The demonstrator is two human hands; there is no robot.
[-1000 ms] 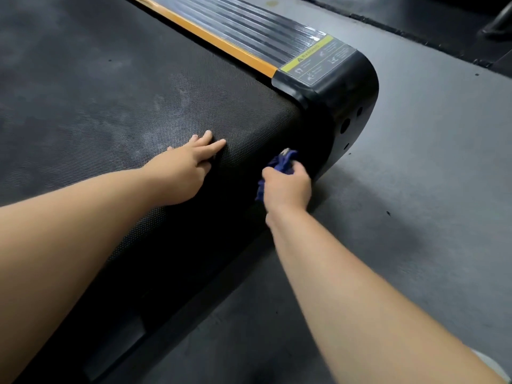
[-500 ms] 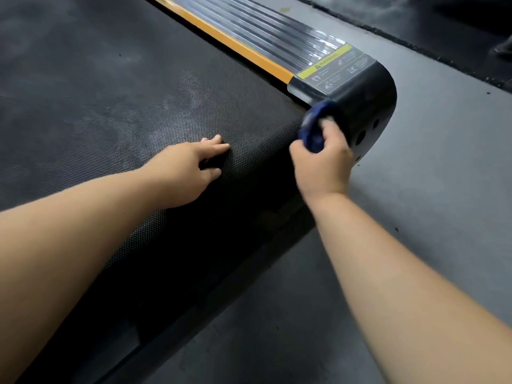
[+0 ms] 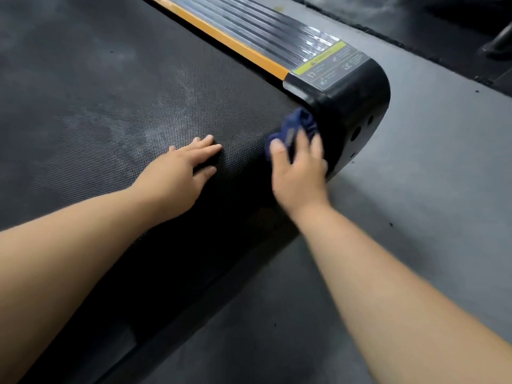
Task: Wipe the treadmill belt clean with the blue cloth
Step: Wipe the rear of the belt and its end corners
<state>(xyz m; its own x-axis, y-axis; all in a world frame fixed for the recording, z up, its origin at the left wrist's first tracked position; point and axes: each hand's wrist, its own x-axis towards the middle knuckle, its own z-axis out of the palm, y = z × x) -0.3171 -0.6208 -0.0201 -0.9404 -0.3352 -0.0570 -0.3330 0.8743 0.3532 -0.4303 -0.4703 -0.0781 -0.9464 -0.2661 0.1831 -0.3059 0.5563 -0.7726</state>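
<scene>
Right hand gripped the bunched blue cloth, thumb on one side and fingers curled over the top; some blur, so the exact finger lay was unclear. The cloth was pressed onto the treadmill belt at its rounded end, just beyond the right fingertips and touching the black end cap. It was probably bunched to dig into the seam where belt meets cap. Left hand lay flat on the belt, fingers straight and slightly spread, just left of the right hand. It likely braced the person and stopped the belt rolling under the wipe. Beyond the right hand ran the orange strip and ribbed side rail with a warning label. Grey floor lay right of the right arm.
</scene>
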